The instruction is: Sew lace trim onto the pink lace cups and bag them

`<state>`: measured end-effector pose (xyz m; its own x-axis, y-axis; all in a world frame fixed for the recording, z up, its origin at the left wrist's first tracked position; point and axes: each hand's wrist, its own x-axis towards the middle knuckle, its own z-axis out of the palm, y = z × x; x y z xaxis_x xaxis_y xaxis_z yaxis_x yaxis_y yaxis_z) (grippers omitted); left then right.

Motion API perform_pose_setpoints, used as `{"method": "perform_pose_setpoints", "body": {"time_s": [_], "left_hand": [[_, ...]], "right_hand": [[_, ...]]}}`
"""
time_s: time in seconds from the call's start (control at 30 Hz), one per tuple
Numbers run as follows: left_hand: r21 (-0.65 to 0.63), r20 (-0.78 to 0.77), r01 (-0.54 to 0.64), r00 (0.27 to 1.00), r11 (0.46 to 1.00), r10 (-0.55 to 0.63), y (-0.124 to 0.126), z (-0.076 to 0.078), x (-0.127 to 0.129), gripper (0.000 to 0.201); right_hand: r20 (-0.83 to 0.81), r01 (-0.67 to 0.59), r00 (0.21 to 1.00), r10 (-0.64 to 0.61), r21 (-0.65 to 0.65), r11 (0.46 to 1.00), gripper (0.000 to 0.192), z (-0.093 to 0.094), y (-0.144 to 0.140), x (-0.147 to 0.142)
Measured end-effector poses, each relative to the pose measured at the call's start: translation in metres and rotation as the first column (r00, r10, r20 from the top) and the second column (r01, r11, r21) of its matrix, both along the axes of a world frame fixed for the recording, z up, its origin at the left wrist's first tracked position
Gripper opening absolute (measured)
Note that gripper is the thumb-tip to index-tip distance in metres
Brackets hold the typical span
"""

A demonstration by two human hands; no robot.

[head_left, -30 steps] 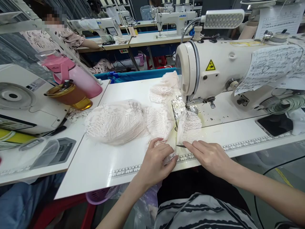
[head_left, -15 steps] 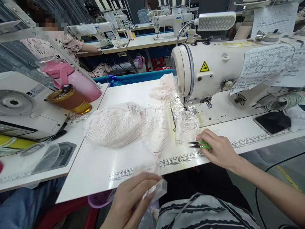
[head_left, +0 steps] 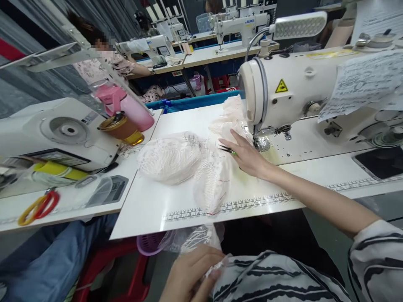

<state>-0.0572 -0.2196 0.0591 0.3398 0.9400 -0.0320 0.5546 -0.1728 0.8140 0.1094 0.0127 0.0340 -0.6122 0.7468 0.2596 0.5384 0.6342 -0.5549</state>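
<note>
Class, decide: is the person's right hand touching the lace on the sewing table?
Touching. The head view shows the right hand, holding snips, resting on the lace.

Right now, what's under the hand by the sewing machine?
Under the right hand lie green thread snips and pale lace on the white table. Whatever its palm covers is hidden.

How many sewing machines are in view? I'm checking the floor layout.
4: the near one by the right hand, one at far left, two on back tables. More may be hidden.

Lace pile (head_left: 170, 157) lies on the table (head_left: 147, 205), left of the sewing machine (head_left: 299, 92).
</note>
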Motion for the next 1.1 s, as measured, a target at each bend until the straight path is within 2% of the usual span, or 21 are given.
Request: {"method": "perform_pose_setpoints", "body": {"time_s": [0.07, 0.13, 0.2, 0.27, 0.3, 0.37, 0.43, 0.47, 0.53, 0.57, 0.67, 0.73, 0.8, 0.83, 0.93, 1.1], "left_hand": [[-0.041, 0.036, 0.059, 0.998, 0.997, -0.058, -0.005, -0.010, 0.008, 0.022], [-0.106, 0.130, 0.154, 0.982, 0.982, -0.140, -0.011, -0.023, 0.015, 0.026], [-0.200, 0.246, 0.248, 0.949, 0.948, -0.196, -0.014, -0.034, 0.020, 0.029], [-0.277, 0.299, 0.309, 0.927, 0.910, -0.224, -0.014, -0.038, 0.020, 0.031], [-0.288, 0.279, 0.278, 0.940, 0.916, -0.198, -0.013, -0.038, 0.020, 0.031], [-0.229, 0.195, 0.104, 0.979, 0.968, -0.059, -0.006, -0.032, 0.017, 0.027], [-0.059, 0.148, -0.144, 0.977, 0.988, 0.152, 0.006, -0.025, 0.015, 0.022], [0.052, 0.153, -0.255, 0.957, 0.965, 0.245, 0.014, -0.021, 0.015, 0.020], [0.249, 0.150, -0.367, 0.929, 0.896, 0.339, 0.035, -0.015, 0.018, 0.017], [0.331, 0.130, -0.373, 0.928, 0.867, 0.349, 0.048, -0.013, 0.021, 0.016], [0.482, -0.053, -0.250, 0.948, 0.840, 0.313, 0.098, -0.010, 0.035, 0.023], [0.471, -0.257, -0.194, 0.903, 0.860, 0.344, 0.133, -0.011, 0.044, 0.036], [0.465, -0.451, -0.139, 0.813, 0.874, 0.369, 0.165, -0.011, 0.050, 0.049], [0.450, -0.501, -0.123, 0.785, 0.885, 0.364, 0.179, -0.011, 0.051, 0.047], [0.372, -0.487, -0.144, 0.811, 0.917, 0.325, 0.215, -0.006, 0.043, 0.021], [0.386, -0.350, -0.238, 0.856, 0.891, 0.380, 0.287, 0.015, 0.020, 0.017]], "right_hand": [[-0.069, -0.019, 0.997, 0.020, 0.014, 1.000, 0.049, 0.001, -0.006, 0.002], [-0.125, -0.089, 0.989, 0.084, -0.037, 0.995, 0.042, -0.001, -0.022, 0.011], [-0.154, -0.207, 0.970, 0.189, -0.108, 0.972, 0.042, -0.005, -0.042, 0.024], [-0.124, -0.350, 0.934, 0.334, -0.143, 0.926, 0.051, -0.009, -0.064, 0.037], [-0.099, -0.406, 0.914, 0.395, -0.146, 0.902, 0.056, -0.010, -0.074, 0.043], [-0.073, -0.459, 0.888, 0.453, -0.173, 0.871, 0.061, -0.010, -0.092, 0.052], [-0.101, -0.468, 0.883, 0.458, -0.244, 0.849, 0.062, -0.008, -0.108, 0.058], [-0.119, -0.476, 0.879, 0.462, -0.289, 0.831, 0.062, -0.006, -0.114, 0.060], [-0.152, -0.515, 0.855, 0.495, -0.359, 0.778, 0.062, -0.004, -0.126, 0.063], [-0.173, -0.541, 0.838, 0.517, -0.380, 0.750, 0.062, -0.003, -0.131, 0.064], [-0.258, -0.604, 0.796, 0.548, -0.399, 0.690, 0.061, -0.006, -0.141, 0.063], [-0.308, -0.607, 0.795, 0.523, -0.409, 0.681, 0.060, -0.009, -0.144, 0.062], [-0.336, -0.588, 0.808, 0.484, -0.429, 0.685, 0.060, -0.010, -0.145, 0.062], [-0.345, -0.577, 0.816, 0.463, -0.443, 0.686, 0.061, -0.010, -0.145, 0.063], [-0.381, -0.554, 0.831, 0.406, -0.492, 0.672, 0.064, -0.010, -0.146, 0.066], [-0.458, -0.534, 0.836, 0.303, -0.548, 0.644, 0.064, -0.012, -0.146, 0.068]]}}
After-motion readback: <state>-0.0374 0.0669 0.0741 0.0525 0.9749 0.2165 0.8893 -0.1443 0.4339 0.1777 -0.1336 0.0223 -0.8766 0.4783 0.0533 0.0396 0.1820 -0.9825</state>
